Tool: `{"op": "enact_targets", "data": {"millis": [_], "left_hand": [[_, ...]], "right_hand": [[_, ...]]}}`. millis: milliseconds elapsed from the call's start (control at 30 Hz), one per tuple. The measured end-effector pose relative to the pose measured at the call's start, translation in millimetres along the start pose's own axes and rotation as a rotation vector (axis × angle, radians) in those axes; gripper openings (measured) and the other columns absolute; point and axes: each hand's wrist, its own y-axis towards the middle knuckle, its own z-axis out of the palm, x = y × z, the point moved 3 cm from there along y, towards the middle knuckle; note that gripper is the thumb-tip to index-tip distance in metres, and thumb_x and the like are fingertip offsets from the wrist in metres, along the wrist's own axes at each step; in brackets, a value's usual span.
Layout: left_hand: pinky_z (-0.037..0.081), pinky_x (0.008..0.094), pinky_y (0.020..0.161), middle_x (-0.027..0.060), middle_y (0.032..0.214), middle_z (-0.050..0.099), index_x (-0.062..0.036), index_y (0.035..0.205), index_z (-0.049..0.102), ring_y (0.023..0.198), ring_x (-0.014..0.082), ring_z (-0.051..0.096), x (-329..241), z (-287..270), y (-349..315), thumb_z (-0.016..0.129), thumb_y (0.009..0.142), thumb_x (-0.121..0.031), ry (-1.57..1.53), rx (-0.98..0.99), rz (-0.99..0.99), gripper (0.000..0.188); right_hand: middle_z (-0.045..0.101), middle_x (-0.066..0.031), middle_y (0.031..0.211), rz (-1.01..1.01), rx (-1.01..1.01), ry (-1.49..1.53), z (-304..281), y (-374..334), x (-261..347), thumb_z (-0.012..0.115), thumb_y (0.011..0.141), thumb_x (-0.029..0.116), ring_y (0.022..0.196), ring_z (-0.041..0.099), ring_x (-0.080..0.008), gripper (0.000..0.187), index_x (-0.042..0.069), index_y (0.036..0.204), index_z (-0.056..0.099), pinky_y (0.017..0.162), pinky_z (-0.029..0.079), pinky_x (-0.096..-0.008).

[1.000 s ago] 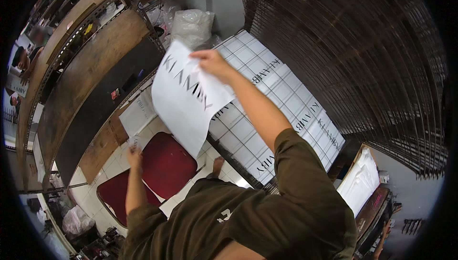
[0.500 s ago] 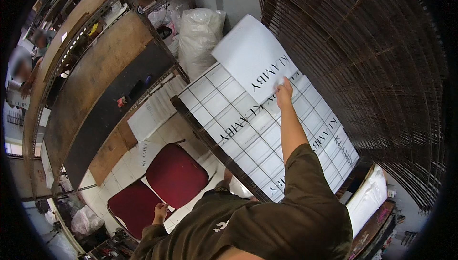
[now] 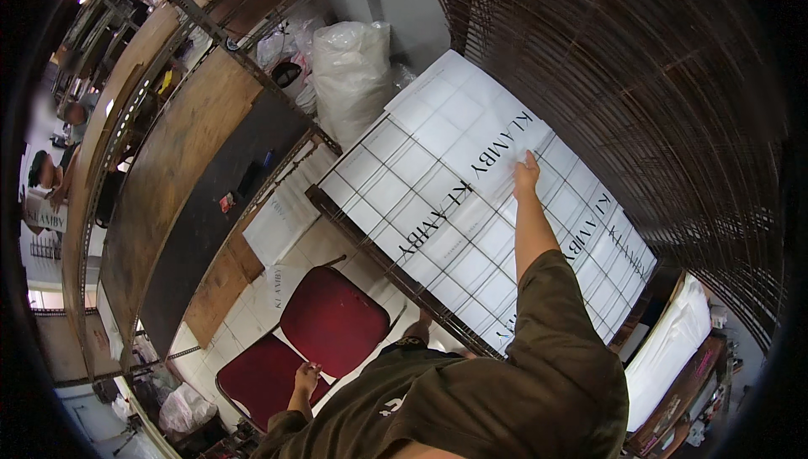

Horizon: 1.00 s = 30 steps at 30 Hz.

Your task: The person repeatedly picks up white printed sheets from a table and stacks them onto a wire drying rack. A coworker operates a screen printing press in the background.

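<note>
The white sheet lies on the rack, its long axis running far-left from the nearer right hand. Right fingers: partly extended at its near edge, grip unclear. Left hand: fingers curled beside the red chair, contents unclear.

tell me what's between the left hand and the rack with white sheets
In the head view, a red chair pad lies between the left hand and the rack, then a strip of pale tiled floor.
</note>
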Motion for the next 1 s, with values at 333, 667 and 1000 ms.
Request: {"op": "enact_targets", "data": {"millis": [333, 667, 1000], "left_hand": [[0.046, 0.0285, 0.062, 0.0060, 0.086, 0.059, -0.0018, 0.112, 0.049, 0.075, 0.0146, 0.058, -35, 1, 11, 0.061, 0.083, -0.012, -0.014, 0.062, 0.091, 0.032], [0.048, 0.0301, 0.066, 0.0125, 0.095, 0.057, 0.0025, 0.111, 0.047, 0.081, 0.0175, 0.056, -32, 84, 85, 0.062, 0.083, -0.014, -0.153, 0.412, 0.379, 0.036], [0.046, 0.0282, 0.054, 0.0091, 0.088, 0.060, 0.0002, 0.110, 0.052, 0.069, 0.0150, 0.058, -108, 206, -18, 0.063, 0.083, -0.020, 0.404, 0.502, 0.722, 0.036]], "right_hand": [[0.048, -0.0128, 0.121, -0.246, -0.083, -0.126, -27, 5, -16, 0.058, 0.075, 0.001, 0.073, 0.051, -0.0127, 0.061, 0.012, 0.132, 0.039, 0.058, 0.043, -0.0251], [0.055, -0.0039, 0.072, 0.019, -0.556, 0.147, -360, -316, -10, 0.057, 0.078, 0.003, 0.056, 0.051, -0.0111, 0.030, 0.007, 0.107, 0.057, 0.051, 0.044, -0.0255], [0.033, -0.0100, 0.137, 0.066, -1.282, 1.033, -727, -505, -65, 0.045, 0.077, 0.066, 0.117, 0.039, -0.0292, 0.087, 0.011, 0.139, 0.019, 0.095, 0.029, -0.0505]]}}
